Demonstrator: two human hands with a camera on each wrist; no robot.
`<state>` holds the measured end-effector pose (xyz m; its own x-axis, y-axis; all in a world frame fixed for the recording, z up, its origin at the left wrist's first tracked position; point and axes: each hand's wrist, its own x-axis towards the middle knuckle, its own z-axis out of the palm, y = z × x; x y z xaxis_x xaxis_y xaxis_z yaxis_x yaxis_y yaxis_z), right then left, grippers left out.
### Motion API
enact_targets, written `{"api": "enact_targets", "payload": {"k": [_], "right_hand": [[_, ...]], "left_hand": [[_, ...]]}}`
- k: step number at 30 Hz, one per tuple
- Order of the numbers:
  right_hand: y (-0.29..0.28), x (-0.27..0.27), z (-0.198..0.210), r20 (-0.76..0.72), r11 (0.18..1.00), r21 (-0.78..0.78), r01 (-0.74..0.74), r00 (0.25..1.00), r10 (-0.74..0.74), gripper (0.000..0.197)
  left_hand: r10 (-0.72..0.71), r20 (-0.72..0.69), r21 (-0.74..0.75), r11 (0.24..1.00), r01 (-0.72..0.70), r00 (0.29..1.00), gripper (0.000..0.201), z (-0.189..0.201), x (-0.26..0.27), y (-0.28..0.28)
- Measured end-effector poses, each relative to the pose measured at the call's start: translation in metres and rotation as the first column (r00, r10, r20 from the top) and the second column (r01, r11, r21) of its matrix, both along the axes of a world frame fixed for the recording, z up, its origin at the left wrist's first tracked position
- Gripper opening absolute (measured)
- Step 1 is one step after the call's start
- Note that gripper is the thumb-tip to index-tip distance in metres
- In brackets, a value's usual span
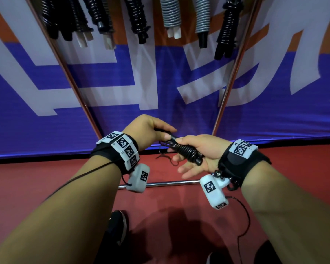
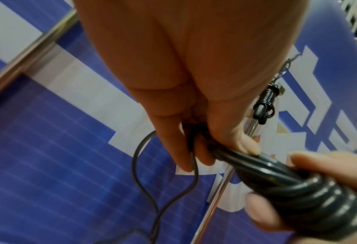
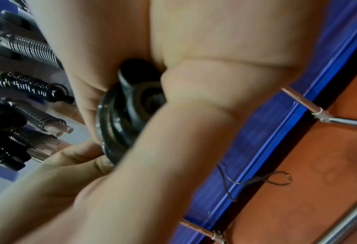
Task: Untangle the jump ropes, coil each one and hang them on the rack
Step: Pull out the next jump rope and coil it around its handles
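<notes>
Right hand [image 1: 196, 149]: curled round the fat middle of the black jump rope [image 1: 186, 152]. Keep a firm squeeze so the wraps do not slip.
Left hand [image 1: 147, 130]: pinches the rope's thin end where it leaves the bundle. Pull it snug, then tuck it in.
Loose cord [image 2: 144, 173]: dangles below the left hand. Do not let it snag.
Rack [image 1: 231, 73]: just beyond, with other coiled ropes [image 1: 171, 16] hanging up high. Lift the bundle to a free spot.
</notes>
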<state>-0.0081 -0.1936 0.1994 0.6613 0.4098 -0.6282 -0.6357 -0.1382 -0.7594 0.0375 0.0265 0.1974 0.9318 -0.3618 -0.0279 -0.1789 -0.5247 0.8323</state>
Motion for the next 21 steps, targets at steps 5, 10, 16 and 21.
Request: {"api": "enact_targets", "payload": {"k": [5, 10, 16, 21], "right_hand": [[0.004, 0.000, -0.008, 0.010, 0.999, -0.023, 0.029, 1.000, -0.029, 0.039], [0.008, 0.005, -0.014, 0.058, 0.985, -0.155, 0.081, 0.996, -0.073, 0.021], [0.014, 0.010, -0.028, 0.168, 0.910, -0.414, 0.005, 0.983, 0.071, 0.015], [0.009, 0.014, -0.039, 0.347, 0.777, -0.622, 0.098, 0.924, 0.162, 0.028]], "left_hand": [[-0.052, 0.105, 0.132, 0.990, 0.038, 0.993, 0.027, -0.003, 0.003, 0.003], [-0.163, 0.230, 0.308, 0.947, 0.087, 0.960, 0.030, -0.008, 0.006, -0.001], [-0.320, 0.221, 0.611, 0.781, 0.124, 0.921, 0.033, -0.010, 0.002, -0.024], [-0.226, 0.217, 0.692, 0.722, 0.014, 0.950, 0.035, -0.013, -0.006, -0.040]]}}
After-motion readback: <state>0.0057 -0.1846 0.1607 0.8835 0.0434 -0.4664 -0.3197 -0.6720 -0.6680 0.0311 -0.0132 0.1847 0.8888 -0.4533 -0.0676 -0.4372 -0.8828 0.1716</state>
